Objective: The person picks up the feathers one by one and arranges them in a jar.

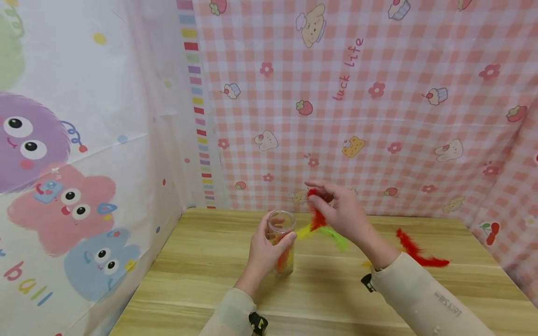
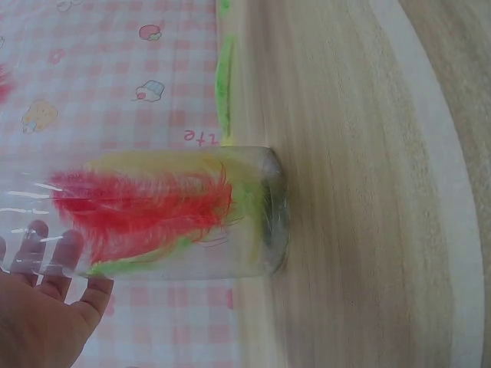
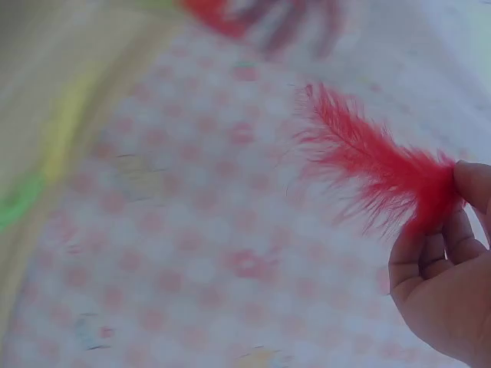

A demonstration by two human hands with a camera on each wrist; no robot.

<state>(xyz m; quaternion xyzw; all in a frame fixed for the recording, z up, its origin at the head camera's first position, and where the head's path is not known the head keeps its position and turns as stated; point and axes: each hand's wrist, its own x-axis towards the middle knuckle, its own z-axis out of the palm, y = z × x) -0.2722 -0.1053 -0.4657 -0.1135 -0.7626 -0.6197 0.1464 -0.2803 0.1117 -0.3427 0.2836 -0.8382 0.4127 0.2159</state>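
My left hand (image 1: 266, 249) grips a clear jar (image 1: 282, 223) around its upper part, and the jar stands upright on the table with its mouth open. Inside it, red feathers (image 2: 146, 211) show in the left wrist view, with yellow and green ones around them. In the head view my right hand (image 1: 342, 212) is up and to the right of the jar's mouth. Its thumb and fingers pinch a red feather (image 3: 368, 157) by one end. That feather hangs beside the jar, apart from it.
Behind the jar a yellow feather (image 1: 304, 231) and a green feather (image 1: 336, 238) lie on the wooden table (image 1: 189, 275). More red feathers (image 1: 420, 254) lie at the right, by the right forearm. A checked cloth (image 1: 286, 140) hangs at the table's back edge.
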